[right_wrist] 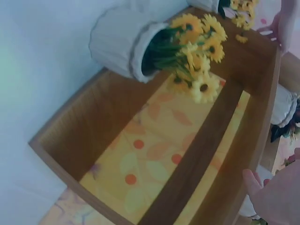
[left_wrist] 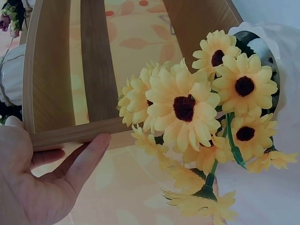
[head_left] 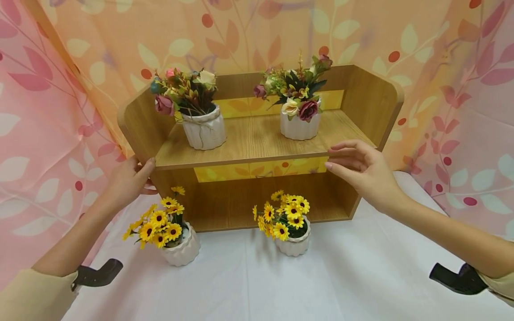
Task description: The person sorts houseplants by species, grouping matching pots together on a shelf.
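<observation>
A two-tier wooden shelf (head_left: 257,158) stands on the white-covered table. My left hand (head_left: 130,178) grips its left side panel, thumb at the front edge and fingers on the outer face; the left wrist view shows these fingers (left_wrist: 89,159) along the panel. At the right, my right hand (head_left: 363,171) pinches the upper board's front edge, fingers over it and thumb lower. In the right wrist view the thumb (right_wrist: 251,180) lies against the board, the other fingers hidden behind. On the upper board sit two white pots of mixed roses, the left pot (head_left: 205,130) and the right pot (head_left: 301,126).
Two white pots of yellow daisy-like flowers stand before the lower tier, one left (head_left: 182,249) near my left forearm and one right of centre (head_left: 295,243). Leaf-patterned curtains (head_left: 281,26) hang behind and at both sides. White cloth (head_left: 261,290) covers the table.
</observation>
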`<state>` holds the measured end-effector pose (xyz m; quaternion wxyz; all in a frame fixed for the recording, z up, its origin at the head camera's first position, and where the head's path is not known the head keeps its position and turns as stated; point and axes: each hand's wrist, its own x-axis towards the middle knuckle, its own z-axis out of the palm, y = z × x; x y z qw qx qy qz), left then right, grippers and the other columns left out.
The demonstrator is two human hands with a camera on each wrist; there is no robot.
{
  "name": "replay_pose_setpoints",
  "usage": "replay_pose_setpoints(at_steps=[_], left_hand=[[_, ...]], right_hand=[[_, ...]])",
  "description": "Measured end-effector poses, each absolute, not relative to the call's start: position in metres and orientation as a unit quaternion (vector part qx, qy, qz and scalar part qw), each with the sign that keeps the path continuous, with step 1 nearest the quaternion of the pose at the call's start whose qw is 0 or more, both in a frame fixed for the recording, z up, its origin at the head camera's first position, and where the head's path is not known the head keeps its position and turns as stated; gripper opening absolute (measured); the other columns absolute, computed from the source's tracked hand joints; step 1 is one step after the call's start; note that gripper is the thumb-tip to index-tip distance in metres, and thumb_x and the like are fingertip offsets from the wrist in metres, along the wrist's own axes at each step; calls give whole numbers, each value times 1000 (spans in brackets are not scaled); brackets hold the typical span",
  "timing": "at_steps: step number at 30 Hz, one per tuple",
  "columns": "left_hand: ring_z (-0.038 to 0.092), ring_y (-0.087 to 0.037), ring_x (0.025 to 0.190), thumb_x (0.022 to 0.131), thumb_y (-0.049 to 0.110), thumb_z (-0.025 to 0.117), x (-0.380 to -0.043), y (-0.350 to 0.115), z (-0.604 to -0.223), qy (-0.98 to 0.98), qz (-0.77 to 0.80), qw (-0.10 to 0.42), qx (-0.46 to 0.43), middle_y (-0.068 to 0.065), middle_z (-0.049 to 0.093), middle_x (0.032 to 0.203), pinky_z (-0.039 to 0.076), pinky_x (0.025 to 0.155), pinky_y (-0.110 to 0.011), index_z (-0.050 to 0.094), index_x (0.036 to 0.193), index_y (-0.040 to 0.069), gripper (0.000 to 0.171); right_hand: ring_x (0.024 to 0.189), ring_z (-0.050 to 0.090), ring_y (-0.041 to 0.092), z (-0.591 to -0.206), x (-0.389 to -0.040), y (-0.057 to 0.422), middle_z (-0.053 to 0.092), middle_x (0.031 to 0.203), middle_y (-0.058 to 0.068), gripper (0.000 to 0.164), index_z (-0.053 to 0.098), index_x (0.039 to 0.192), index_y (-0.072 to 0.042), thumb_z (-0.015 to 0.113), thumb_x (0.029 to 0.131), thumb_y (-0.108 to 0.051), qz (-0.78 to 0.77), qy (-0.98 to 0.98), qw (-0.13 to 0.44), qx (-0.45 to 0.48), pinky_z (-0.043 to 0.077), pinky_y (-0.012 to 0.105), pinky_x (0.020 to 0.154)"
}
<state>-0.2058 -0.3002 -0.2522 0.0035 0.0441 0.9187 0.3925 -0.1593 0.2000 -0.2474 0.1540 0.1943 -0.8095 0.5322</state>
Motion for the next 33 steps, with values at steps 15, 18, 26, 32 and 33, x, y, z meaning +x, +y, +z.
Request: replay_pose_setpoints(at_steps=[15,18,26,32,33], left_hand=[[63,-58,121,114,48,31,-204,-298,-252,917,395,5,45,-42,41,154,67,77,-41,10,165,-6,78],[62,-58,121,114,48,31,-205,-298,-251,917,396,7,45,-42,41,154,66,79,-44,10,165,-6,77],[66,-55,116,114,43,29,-207,-299,-248,923,381,8,49,-44,44,149,67,73,-36,14,162,-11,74],[68,-53,115,112,45,28,-207,-295,-244,926,375,11,44,-41,49,149,67,73,-39,21,161,-10,74],[68,-53,116,112,46,27,-207,-294,-243,926,376,12,42,-41,49,148,67,73,-39,21,161,-10,74]], right_hand=[[118,62,-2,-312,-145,189,64,134,13,47,59,135,0,80,93,-2,509,-823,157,197,51,10,99],[119,60,-4,-325,-143,188,63,137,13,50,58,136,-2,82,92,-5,498,-831,154,194,49,8,100],[125,65,33,-355,-140,186,64,140,15,58,58,137,-3,87,87,-6,482,-841,155,189,49,9,99],[127,65,41,-374,-138,184,63,142,16,61,56,139,-3,88,87,-10,464,-855,143,180,60,36,101],[127,65,41,-377,-138,184,63,143,17,62,56,139,-2,88,87,-11,463,-857,140,179,59,44,102]])
